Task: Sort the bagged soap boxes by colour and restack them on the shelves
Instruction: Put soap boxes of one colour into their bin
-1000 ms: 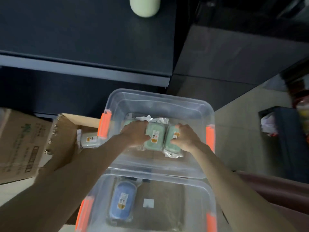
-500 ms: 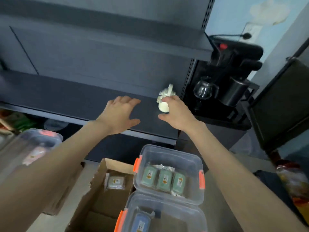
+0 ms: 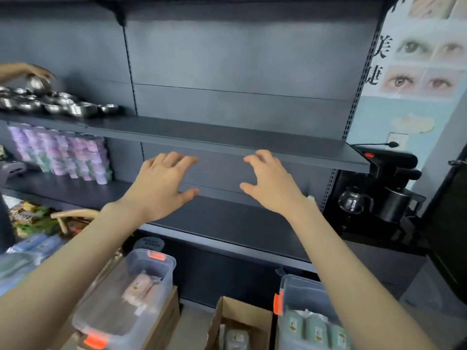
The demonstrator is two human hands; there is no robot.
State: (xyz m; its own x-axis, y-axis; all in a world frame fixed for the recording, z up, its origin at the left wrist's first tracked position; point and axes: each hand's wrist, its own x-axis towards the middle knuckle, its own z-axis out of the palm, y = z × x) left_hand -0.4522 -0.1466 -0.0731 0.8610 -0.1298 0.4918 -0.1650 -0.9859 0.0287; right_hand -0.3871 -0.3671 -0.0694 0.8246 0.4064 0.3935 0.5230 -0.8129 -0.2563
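My left hand (image 3: 161,183) and my right hand (image 3: 271,183) hover side by side in front of the dark shelf unit, fingers spread, holding nothing. They are between the upper shelf (image 3: 227,140) and the lower shelf (image 3: 227,223). Green bagged soap boxes (image 3: 316,329) lie in a clear bin (image 3: 298,289) at the bottom right. A pink bagged soap box (image 3: 137,289) lies in another clear bin (image 3: 156,261) at the bottom left. A pale bagged soap box (image 3: 237,337) sits in a cardboard box (image 3: 242,311) between the bins.
Stacked purple and green packs (image 3: 63,155) fill the left shelf bay, with steel bowls (image 3: 55,102) above them, where another person's hand (image 3: 30,72) reaches. A black coffee machine (image 3: 379,193) stands right of the shelves. Blue bagged boxes (image 3: 32,245) and snack packets (image 3: 30,215) lie at the left.
My view has swung up from the bins to the shelves. My hands left the green soap boxes, my right hand released the white object on the lower shelf, and both now hover higher.
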